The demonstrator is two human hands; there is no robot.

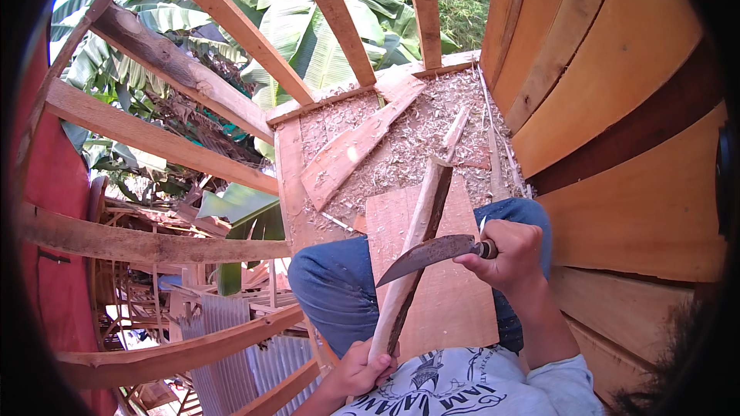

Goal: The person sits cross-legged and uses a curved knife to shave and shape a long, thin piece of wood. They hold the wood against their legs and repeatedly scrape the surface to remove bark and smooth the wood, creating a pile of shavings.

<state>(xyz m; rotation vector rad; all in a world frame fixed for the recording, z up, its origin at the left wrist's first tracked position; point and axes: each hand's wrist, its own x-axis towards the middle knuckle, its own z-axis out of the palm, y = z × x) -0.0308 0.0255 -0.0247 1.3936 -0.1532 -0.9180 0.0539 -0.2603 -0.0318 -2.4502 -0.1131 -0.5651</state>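
My right hand point(505, 253) is closed round the short handle of a machete point(422, 256) with a broad, dark, curved blade. The blade lies across a long piece of wood point(412, 262), pale on one side and dark with bark on the other. Low in the view, my left hand point(364, 370) grips the near end of that wood. The wood slants up and away over a flat wooden board point(451, 300), which rests across my lap between my jeans-clad legs. Whether the edge bites into the wood I cannot tell.
Wood shavings point(362, 177) cover the floor ahead, with a flat plank offcut point(358, 142) and a pointed stick point(456, 127) among them. Slatted railing bars point(169, 139) run along the left and front. A plank wall point(617, 108) stands close on my right. Banana leaves show outside.
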